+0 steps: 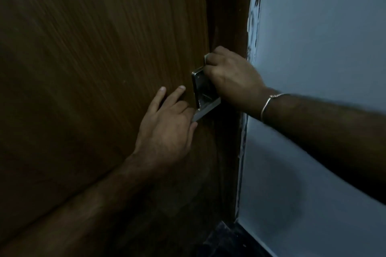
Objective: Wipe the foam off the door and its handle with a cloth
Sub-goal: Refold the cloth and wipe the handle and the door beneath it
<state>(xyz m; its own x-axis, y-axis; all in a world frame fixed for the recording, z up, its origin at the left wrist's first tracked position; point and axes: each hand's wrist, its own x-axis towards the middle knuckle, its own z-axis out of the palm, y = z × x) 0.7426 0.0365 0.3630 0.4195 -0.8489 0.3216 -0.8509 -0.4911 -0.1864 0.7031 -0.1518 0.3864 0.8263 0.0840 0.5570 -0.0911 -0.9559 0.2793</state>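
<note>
**Both hands at the door handle**

The brown wood-grain door (94, 69) fills the left and centre of the view. Its metal handle (203, 92) sits just right of centre, a plate fixed near the door's edge with a lever jutting down toward 7 o'clock.

The right hand (231, 81) comes in from 3 o'clock and covers the top of the handle, fingers curled. A small pale edge peeks out at its knuckles, toward 11 o'clock of the hand; it may be the cloth, but the dim light does not let me tell, nor whether the fingers grip the handle itself or something bunched against it. A thin bangle (269, 102) circles that wrist.

The left hand (167, 125) reaches up from 7 o'clock and lies flat on the door, just at 8 o'clock of the handle. Its fingers are straight and spread, two fingertips pointing to 1 o'clock, and its thumb side touches the end of the lever.

A pale grey-blue wall (323, 37) takes up the right side, past the dark door frame (231, 16).
</note>
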